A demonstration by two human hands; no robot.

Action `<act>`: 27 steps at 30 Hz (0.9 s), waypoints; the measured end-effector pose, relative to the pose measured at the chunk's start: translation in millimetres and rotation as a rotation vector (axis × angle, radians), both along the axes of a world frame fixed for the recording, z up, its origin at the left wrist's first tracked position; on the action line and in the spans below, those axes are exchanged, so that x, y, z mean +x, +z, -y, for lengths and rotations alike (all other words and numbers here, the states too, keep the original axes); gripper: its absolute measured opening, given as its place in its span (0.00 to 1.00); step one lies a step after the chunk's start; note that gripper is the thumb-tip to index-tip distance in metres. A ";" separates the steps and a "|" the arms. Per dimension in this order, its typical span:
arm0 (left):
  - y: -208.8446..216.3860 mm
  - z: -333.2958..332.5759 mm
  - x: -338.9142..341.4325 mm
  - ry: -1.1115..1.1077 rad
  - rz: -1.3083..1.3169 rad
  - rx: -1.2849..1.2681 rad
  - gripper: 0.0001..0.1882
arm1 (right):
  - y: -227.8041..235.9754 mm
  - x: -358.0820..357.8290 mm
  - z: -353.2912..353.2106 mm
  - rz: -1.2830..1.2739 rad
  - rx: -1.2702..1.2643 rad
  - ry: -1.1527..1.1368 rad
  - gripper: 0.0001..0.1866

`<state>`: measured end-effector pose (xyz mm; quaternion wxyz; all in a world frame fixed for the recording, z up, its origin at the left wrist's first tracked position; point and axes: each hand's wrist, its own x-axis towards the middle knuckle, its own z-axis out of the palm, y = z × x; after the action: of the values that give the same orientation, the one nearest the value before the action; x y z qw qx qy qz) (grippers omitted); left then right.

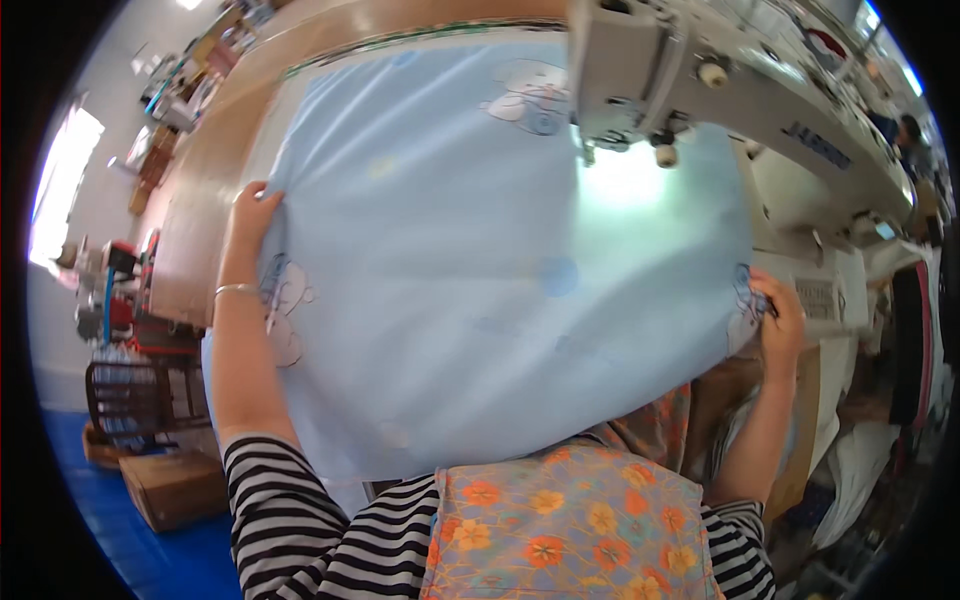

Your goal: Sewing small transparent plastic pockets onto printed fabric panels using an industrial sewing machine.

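A large light blue fabric (430, 230) with cartoon animal prints spreads over the sewing table and hangs toward my lap. My left hand (258, 210) pinches its left edge, thumb on top. At the right edge, my right hand (782, 310) grips the fabric beside another printed animal. The head of a white sewing machine (690, 80) stands over the far right part of the fabric, its lamp throwing a bright patch on the cloth. Where the needle meets the fabric I cannot make out.
The wooden tabletop (200, 230) runs along the left and far side. Lower left, a dark chair (130, 400) and a cardboard box (175, 487) stand on the blue floor. White cloth (860, 470) hangs at the right. Another person (908, 135) is far off at the right.
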<state>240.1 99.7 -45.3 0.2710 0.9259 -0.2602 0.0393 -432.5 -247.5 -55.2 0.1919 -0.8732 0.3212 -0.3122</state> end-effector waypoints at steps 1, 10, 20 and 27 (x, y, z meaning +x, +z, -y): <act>-2.7 5.3 2.3 0.014 -0.079 -0.039 0.24 | 0.1 0.0 0.9 -0.004 -0.002 -0.021 0.23; -5.9 0.1 44.2 -0.012 -0.142 -0.064 0.23 | 9.5 19.8 0.1 0.041 -0.062 -0.023 0.19; -0.2 -3.5 63.5 0.000 -0.147 -0.025 0.23 | 10.3 14.9 -7.6 0.063 -0.137 -0.014 0.16; 39.4 115.7 -113.5 -0.432 0.341 -0.409 0.19 | -8.8 1.1 -1.3 0.027 -0.058 -0.061 0.15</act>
<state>126.6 -16.0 -5.9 0.4057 0.7561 -0.4784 0.1867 -431.4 -246.1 -64.0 0.1614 -0.8638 0.3359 -0.3391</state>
